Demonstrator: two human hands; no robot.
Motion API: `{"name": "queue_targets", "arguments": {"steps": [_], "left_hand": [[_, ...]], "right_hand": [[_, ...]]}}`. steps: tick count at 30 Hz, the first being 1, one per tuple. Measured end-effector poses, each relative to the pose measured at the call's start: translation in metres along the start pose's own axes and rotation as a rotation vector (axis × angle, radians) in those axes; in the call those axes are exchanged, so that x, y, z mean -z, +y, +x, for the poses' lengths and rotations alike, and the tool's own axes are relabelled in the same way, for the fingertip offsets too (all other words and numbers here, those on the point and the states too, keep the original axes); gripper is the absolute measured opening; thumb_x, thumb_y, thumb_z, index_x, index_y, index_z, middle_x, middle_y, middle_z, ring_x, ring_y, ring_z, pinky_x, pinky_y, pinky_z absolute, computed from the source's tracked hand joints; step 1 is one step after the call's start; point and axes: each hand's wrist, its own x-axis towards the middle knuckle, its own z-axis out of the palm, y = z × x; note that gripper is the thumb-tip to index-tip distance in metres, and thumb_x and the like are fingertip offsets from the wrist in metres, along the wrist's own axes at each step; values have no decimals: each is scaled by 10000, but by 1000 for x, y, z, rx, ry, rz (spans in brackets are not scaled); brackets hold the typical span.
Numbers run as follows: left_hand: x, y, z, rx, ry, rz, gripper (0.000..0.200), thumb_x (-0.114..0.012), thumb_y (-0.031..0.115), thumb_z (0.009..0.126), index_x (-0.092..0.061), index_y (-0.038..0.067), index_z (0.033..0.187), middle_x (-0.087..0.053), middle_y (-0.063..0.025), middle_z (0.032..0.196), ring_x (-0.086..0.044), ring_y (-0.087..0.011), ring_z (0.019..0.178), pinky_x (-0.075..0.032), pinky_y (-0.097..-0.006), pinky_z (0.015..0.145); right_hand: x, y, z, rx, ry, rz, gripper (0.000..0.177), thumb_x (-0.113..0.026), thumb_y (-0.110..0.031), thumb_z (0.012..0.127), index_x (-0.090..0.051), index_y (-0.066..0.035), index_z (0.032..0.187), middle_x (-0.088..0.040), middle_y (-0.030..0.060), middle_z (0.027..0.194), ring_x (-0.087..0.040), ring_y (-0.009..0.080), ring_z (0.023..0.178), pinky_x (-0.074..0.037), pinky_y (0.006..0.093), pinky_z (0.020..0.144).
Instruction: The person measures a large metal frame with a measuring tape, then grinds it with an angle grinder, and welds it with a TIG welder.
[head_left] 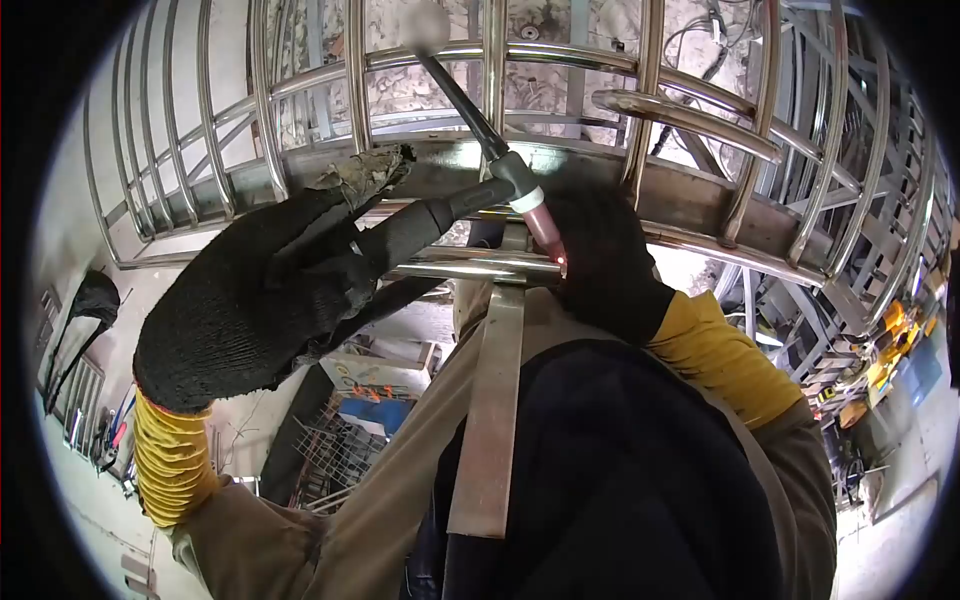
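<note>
Gripping the dark handle of a welding torch (410, 232), the gloved left hand (240, 300) has its fingers curled round it. The torch's pink nozzle (541, 226) tilts down to a small glow at the right end of a short polished tube (475, 266). Beside that end is the gloved right hand (605, 260), its fingers bunched; whether they pinch the tube I cannot tell. A flat metal strip (488, 430) runs from the tube toward the person's lap, just below the near edge of a shiny barred frame (357, 80)
</note>
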Motion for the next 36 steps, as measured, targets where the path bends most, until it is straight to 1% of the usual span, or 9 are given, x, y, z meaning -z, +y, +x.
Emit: {"name": "queue_targets", "arguments": {"steps": [2,6,11,22,24,26,33,34,36], "left_hand": [[-1,4,-3,65,27,-170,794,-776,24,913,-356,-48,1584,-592,-190,1489,-597,-265,1365,-503,-383,1117],[-1,-4,-3,46,25,-143,780,-781,38,916,-376,-46,1578,-611,-190,1475,-631,-258,1319,-509,-379,1108],[-4,0,-3,39,32,-291,727,-775,36,921,-432,-33,1558,-648,-190,1434,-657,-256,1284,-522,-374,1086],[-3,-3,-6,38,117,-49,713,-793,97,902,-480,-25,1531,-667,-182,1410,-664,-256,1273,-519,-364,1083],[-3,-2,-5,6,106,-55,712,-791,96,901,-481,-23,1531,-670,-180,1405,-664,-254,1272,-519,-364,1081],[-4,2,-5,15,45,-178,691,-779,97,914,-486,-18,1529,-681,-173,1378,-672,-246,1254,-522,-364,1078],[-3,4,-4,30,38,-137,691,-728,49,946,-417,-38,1558,-647,-166,1420,-663,-221,1246,-522,-351,1072],[-3,-1,-4,13,35,-158,700,-725,43,948,-400,-45,1562,-638,-168,1432,-657,-220,1255,-522,-347,1071],[-2,-13,-4,-5,33,-180,708,-723,37,949,-384,-51,1565,-629,-170,1444,-652,-218,1264,-522,-343,1070]], "right_hand": [[5,0,3,6,-8,31,236,-730,-118,798,-573,-62,966,-575,122,973,-587,336,932,-463,467,880],[7,-2,3,9,-11,71,246,-733,-100,788,-580,-65,977,-590,124,983,-591,342,919,-461,467,858],[8,-2,3,-11,-16,67,273,-725,-84,774,-580,-68,1005,-607,123,1004,-603,340,911,-465,464,854],[6,1,0,-14,-34,80,286,-701,-58,767,-569,-74,1020,-610,122,1007,-615,339,919,-477,462,845],[4,6,-7,-35,-156,113,633,-780,-133,692,-554,2,1268,-596,215,1175,-600,425,1070,-464,535,987],[4,6,-8,-38,-171,109,635,-782,-141,699,-557,2,1275,-599,217,1183,-600,427,1078,-464,536,992],[6,4,-8,-69,-269,80,654,-798,-194,746,-578,1,1329,-616,235,1239,-599,440,1131,-462,546,1027],[6,0,0,-32,-95,62,255,-750,-152,791,-616,-71,992,-602,145,1025,-595,358,986,-464,503,906],[4,1,0,-17,-71,52,258,-752,-147,784,-612,-72,988,-595,145,1019,-591,361,990,-460,502,912]]}}
